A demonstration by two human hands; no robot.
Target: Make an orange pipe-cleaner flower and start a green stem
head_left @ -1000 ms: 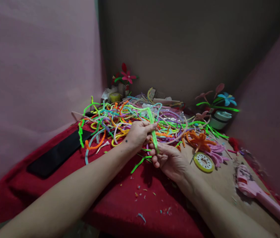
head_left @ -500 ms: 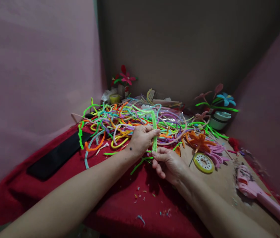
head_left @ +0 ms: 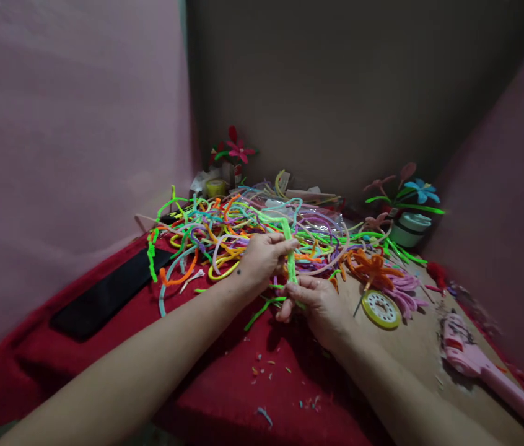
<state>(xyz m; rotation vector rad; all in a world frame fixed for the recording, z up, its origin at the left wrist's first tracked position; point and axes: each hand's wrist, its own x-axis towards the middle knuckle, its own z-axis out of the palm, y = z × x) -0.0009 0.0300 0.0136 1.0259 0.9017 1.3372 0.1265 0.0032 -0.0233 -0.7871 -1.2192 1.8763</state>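
Note:
Bright green pipe cleaners, held side by side and bent over at the top, run between my two hands. My left hand pinches them partway up, thumb and forefinger closed. Lower down, my right hand grips their bottom end between thumb and fingers. Behind my hands spreads a tangled heap of coloured pipe cleaners. An orange pipe-cleaner flower lies to the right of my right hand, beside a yellow tape roll and a pink bundle of pipe cleaners.
A pink glue gun rests on the brown board at right. On the red cloth lie a black flat slab and coloured scraps. A pot with pipe-cleaner flowers stands back right, a pink flower back left.
The fingers of my right hand have curled in closer around the lower end of the green pipe cleaners. My left hand keeps its pinch, with the strands tilted slightly differently.

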